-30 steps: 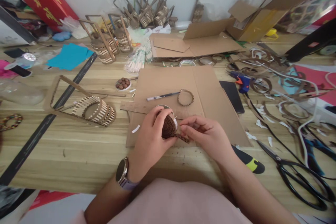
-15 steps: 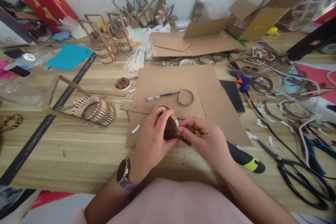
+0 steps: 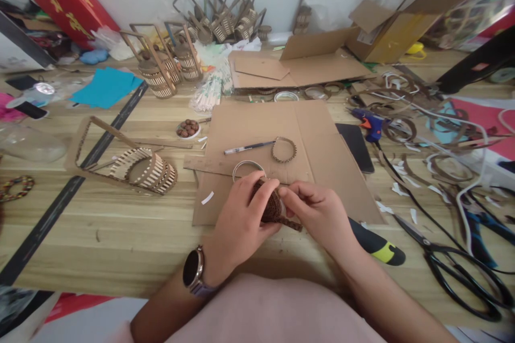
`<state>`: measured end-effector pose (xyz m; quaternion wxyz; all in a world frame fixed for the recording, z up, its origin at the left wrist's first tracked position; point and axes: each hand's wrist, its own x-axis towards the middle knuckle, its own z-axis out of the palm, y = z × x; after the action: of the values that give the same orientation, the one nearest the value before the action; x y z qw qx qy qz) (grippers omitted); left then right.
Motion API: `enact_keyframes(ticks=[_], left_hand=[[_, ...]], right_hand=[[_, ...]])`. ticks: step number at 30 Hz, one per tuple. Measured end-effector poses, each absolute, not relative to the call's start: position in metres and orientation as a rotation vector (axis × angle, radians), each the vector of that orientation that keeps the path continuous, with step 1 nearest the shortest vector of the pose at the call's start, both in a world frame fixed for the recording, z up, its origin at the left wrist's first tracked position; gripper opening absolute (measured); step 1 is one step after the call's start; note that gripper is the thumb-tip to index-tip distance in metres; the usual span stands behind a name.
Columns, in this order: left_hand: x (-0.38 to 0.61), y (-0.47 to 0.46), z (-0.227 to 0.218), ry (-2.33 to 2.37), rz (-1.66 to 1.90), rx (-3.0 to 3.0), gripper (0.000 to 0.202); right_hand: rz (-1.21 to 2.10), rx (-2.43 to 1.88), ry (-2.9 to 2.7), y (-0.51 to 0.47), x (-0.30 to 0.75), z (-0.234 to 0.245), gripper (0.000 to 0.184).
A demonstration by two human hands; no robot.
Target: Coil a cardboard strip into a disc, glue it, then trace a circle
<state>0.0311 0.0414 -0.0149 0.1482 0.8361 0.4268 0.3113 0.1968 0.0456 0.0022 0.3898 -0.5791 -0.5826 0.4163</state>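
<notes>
My left hand [image 3: 243,214] is wrapped round a dark brown, round woven piece [image 3: 272,208], thumb below and fingers over its top. From the piece a short brown braided strip [image 3: 291,224] sticks out to the lower right. Thumb and forefinger of my right hand [image 3: 314,206] pinch at the piece's right edge; what lies between those fingertips is hidden. Just beyond my left fingers a pale ring [image 3: 248,163] lies on the cardboard sheet [image 3: 257,118]. Farther off are a pen [image 3: 249,147] and a thin braided ring [image 3: 284,150].
A slatted basket with a tall handle [image 3: 148,174] lies at left, near a dish of brown beads [image 3: 188,129]. At right are large scissors [image 3: 450,262], a black-and-green tool handle [image 3: 382,246], a blue glue gun [image 3: 372,124] and coiled strips. More baskets [image 3: 159,77] stand behind.
Both hands have shifted slightly right and toward me with the woven piece, uncovering more of the pale ring. The white bit seen at the piece's edge is now hidden.
</notes>
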Motion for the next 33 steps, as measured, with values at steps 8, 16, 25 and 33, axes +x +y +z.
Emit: enact_keyframes(ticks=[8, 16, 25, 33], left_hand=[[0.0316, 0.0457, -0.0139, 1.312, 1.021, 2.171, 0.06], [0.0303, 0.0471, -0.0127, 1.416, 1.038, 2.151, 0.061], [0.032, 0.0461, -0.0164, 1.557, 0.983, 2.246, 0.065], [0.0344, 0.0451, -0.0207, 1.548, 0.978, 2.248, 0.065]], right_hand=[[1.049, -1.39, -1.635, 0.0407, 0.1958, -0.0006, 0.016], [0.843, -1.381, -1.722, 0.042, 0.1993, -0.0018, 0.006], [0.674, -1.43, -1.771, 0.0385, 0.1981, -0.005, 0.011], [0.604, -1.459, -1.794, 0.0392, 0.1977, -0.0083, 0.012]])
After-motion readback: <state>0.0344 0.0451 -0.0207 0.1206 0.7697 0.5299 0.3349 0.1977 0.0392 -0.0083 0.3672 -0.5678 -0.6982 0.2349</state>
